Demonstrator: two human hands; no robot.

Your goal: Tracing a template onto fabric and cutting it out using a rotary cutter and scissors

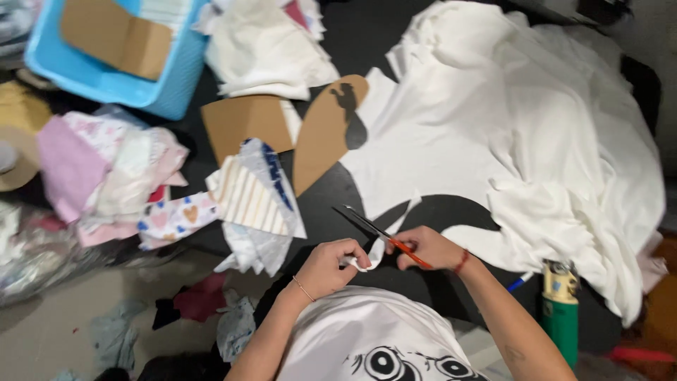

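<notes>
Nearby, cardboard pattern [326, 130] apparently overlaps white fabric [493, 127].

Both forearms reach forward, left hand [330, 267] and right hand [425, 248] close together, fingers curled shut.

green labelled can [560, 310], lower right, table edge

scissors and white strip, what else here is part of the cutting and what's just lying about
In use:
right hand holding scissors
left hand holding white strip
big white cloth

Lying about:
blue basket
cardboard pieces
patterned cloth pile
green bottle
</notes>
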